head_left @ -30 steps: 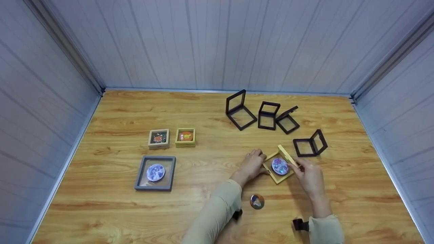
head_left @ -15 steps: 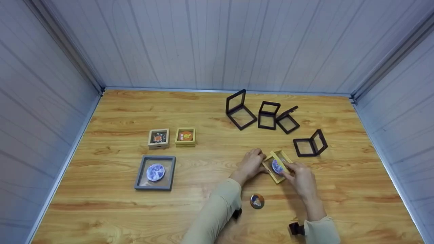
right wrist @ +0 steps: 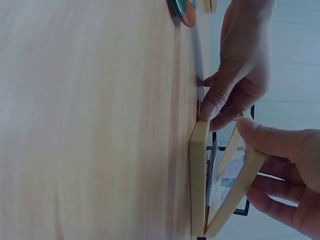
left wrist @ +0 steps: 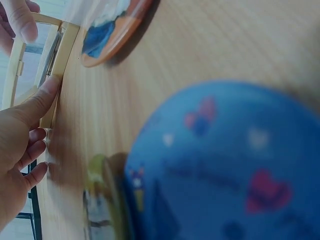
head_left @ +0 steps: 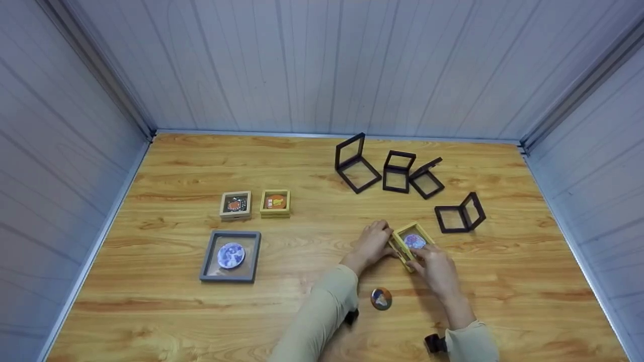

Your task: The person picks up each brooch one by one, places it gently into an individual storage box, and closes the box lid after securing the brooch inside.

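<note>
A yellow hinged display frame [head_left: 404,229] stands on the table with its lid partly lowered over a purple-blue round badge [head_left: 414,241]. My left hand [head_left: 372,245] grips the base's left corner, its thumb pressed to the side. My right hand [head_left: 438,269] pinches the raised lid [right wrist: 240,192] between thumb and fingers. In the right wrist view a narrow wedge-shaped gap shows between lid and base [right wrist: 198,175]. A loose orange and blue badge [head_left: 381,298] lies in front of the frame. Close to the left wrist camera is a blurred blue badge with hearts [left wrist: 225,165].
Several dark frames [head_left: 358,175] stand opened at the back right. On the left, a beige frame [head_left: 235,217] and another yellow frame [head_left: 275,214] hold badges. A grey frame [head_left: 205,256] with a blue-white badge lies nearer. Panel walls [head_left: 312,65] enclose the table.
My right hand has moved left and swung the yellow frame's lid over from the right side, down across the badge. My left hand has stayed at the base's corner.
</note>
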### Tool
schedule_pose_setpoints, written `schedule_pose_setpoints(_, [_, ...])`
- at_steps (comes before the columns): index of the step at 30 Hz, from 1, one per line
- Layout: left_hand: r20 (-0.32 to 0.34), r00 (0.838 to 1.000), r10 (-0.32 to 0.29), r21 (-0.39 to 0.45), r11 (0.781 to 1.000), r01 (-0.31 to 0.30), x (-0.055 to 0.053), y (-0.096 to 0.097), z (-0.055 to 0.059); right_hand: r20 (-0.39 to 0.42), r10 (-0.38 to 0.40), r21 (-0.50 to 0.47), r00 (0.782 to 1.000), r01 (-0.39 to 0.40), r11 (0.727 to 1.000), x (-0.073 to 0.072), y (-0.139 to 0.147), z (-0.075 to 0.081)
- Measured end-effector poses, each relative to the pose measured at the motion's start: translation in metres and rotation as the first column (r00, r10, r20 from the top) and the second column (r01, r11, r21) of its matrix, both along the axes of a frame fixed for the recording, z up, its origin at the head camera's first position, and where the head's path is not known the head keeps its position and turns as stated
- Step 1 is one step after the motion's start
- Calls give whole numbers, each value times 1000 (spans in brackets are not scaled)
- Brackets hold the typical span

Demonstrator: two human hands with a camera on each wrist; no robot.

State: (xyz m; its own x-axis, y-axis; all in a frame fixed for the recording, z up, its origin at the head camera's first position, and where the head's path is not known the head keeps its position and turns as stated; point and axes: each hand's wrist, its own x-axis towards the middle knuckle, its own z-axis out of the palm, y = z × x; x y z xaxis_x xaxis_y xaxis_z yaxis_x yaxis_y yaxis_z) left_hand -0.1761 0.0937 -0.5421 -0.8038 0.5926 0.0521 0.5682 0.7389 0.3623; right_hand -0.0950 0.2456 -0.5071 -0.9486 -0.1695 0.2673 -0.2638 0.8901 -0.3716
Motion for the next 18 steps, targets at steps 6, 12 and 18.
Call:
schedule_pose_setpoints(6, [-21,1000,-4,4,1000,4,0,0,0,21,9,51,1000,-10,999,0,-4,-4])
schedule_pose_setpoints(12, [0,1000,-8,-4,1000,8,0,0,-1,50,20,105,999,-25,994,-1,-7,-6])
schedule_pose_setpoints(18, [9,1000,-10,-19,1000,10,0,1,1,130,2,109,992,-16,994,-3,-8,-5])
